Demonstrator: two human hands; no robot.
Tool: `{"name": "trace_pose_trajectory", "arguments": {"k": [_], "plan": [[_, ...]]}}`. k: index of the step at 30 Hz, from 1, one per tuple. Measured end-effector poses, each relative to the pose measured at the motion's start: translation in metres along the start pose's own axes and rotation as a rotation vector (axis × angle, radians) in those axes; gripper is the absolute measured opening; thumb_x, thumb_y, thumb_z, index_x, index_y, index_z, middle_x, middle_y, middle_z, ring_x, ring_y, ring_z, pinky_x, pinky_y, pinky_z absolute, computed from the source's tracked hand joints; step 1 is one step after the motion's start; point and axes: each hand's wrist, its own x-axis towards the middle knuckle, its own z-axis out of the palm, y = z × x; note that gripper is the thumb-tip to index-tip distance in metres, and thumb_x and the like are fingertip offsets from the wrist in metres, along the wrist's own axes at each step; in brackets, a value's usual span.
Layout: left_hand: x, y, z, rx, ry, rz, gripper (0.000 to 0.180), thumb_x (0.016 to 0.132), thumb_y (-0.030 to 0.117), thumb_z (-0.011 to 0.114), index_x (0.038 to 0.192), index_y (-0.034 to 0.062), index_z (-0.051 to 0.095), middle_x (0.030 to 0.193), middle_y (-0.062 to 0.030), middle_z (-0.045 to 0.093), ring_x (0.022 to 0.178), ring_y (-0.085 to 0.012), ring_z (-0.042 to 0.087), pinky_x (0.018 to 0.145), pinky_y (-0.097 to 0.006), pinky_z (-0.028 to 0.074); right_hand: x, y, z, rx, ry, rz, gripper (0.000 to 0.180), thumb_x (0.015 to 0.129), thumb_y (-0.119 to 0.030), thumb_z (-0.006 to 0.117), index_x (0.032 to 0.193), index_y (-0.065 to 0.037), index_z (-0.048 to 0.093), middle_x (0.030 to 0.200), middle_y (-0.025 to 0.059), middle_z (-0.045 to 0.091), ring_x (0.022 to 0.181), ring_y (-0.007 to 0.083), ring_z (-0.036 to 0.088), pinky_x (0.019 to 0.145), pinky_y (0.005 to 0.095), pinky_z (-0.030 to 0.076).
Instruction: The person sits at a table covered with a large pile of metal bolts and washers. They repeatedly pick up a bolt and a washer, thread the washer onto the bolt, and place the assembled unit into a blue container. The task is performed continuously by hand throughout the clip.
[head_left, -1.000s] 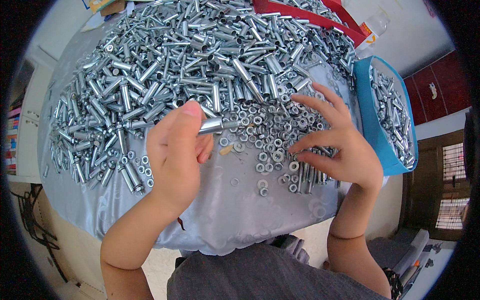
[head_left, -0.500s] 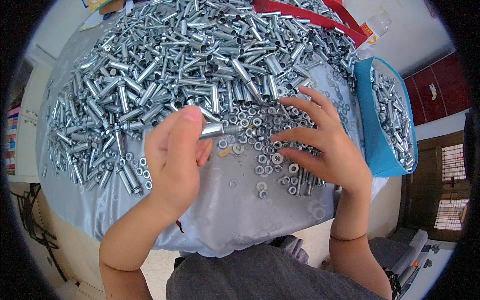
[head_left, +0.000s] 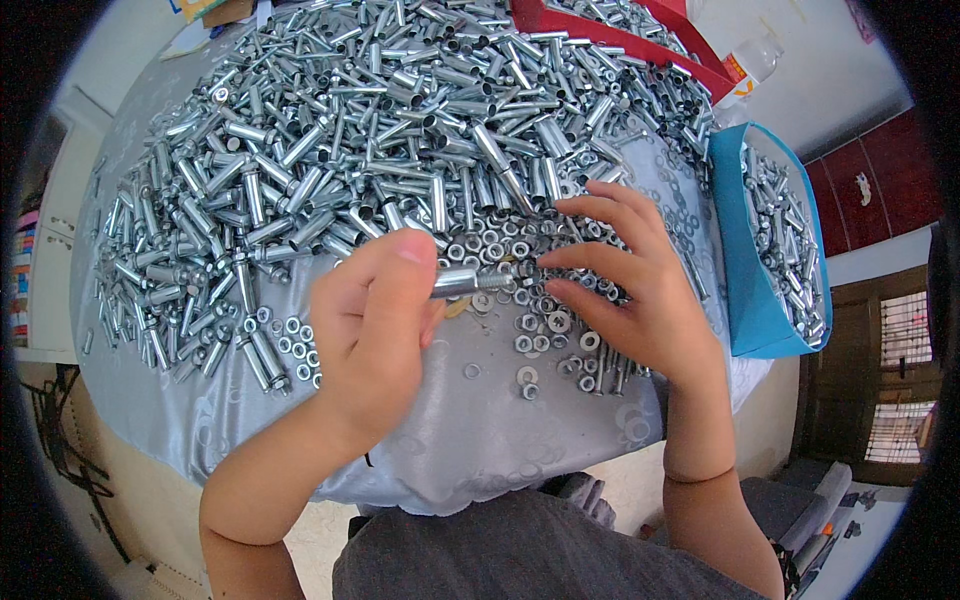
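My left hand (head_left: 375, 325) is closed round the smooth metal sleeve of an expansion bolt (head_left: 457, 282). The bolt points right, its threaded end sticking out of the sleeve. Close to that end, my right hand (head_left: 630, 285) has its thumb and index finger curled near each other, with what looks like a small nut (head_left: 527, 272) at their tips; its other fingers are spread. Under and around the right hand lie loose nuts and washers (head_left: 558, 322), and several bolts lie below its palm, partly hidden.
A large heap of metal sleeves and bolts (head_left: 400, 130) covers the far part of the table (head_left: 440, 430). To the right stands a blue fabric bin (head_left: 745, 290) full of metal parts. At the back are a red box (head_left: 620, 40) and a clear plastic bottle (head_left: 755, 60).
My left hand has moved right and slightly down with the bolt, bringing its threaded end to the right fingertips. My right hand's thumb and index finger have drawn closer together.
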Motion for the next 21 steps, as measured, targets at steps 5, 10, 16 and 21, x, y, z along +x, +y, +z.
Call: {"name": "trace_pose_trajectory", "arguments": {"k": [5,10,16,21], "plan": [[0.002,0.002,0.007,0.090,0.074,0.019,0.040,0.091,0.031,0.035,0.059,0.0072,0.034,0.052,0.0006,0.028,0.044,-0.0086,0.028,0.040,-0.024,0.024,0.001,0.000,0.005,0.029,0.001,-0.031,0.017,0.068,-0.012,0.068,0.085,-0.008,0.064,0.106,0.0114,0.054,0.108,0.0344,0.044,0.089,0.0424,0.038],[0.003,0.002,0.004,0.038,0.076,0.039,0.039,0.091,0.030,0.035,0.059,0.0073,0.034,0.053,0.0008,0.027,0.043,-0.0090,0.028,0.041,-0.024,0.024,0.002,-0.005,0.010,0.048,-0.006,-0.041,0.017,0.069,-0.011,0.067,0.085,-0.008,0.064,0.106,0.0118,0.054,0.107,0.0342,0.045,0.088,0.0422,0.038],[0.003,0.004,0.006,-0.007,0.105,0.019,0.036,0.091,0.029,0.035,0.061,0.0076,0.035,0.053,0.0010,0.027,0.044,-0.0089,0.028,0.043,-0.024,0.026,0.003,-0.006,0.012,0.078,-0.032,-0.044,0.018,0.068,-0.011,0.068,0.086,-0.008,0.063,0.106,0.0113,0.054,0.107,0.0338,0.045,0.089,0.0420,0.038],[0.004,0.003,0.004,-0.034,0.109,0.020,0.036,0.090,0.029,0.036,0.062,0.0077,0.036,0.054,0.0008,0.029,0.045,-0.0085,0.028,0.043,-0.024,0.026,0.002,-0.006,0.009,0.037,0.002,-0.023,0.018,0.067,-0.011,0.068,0.085,-0.009,0.064,0.106,0.0110,0.054,0.106,0.0335,0.045,0.089,0.0418,0.038]]}}
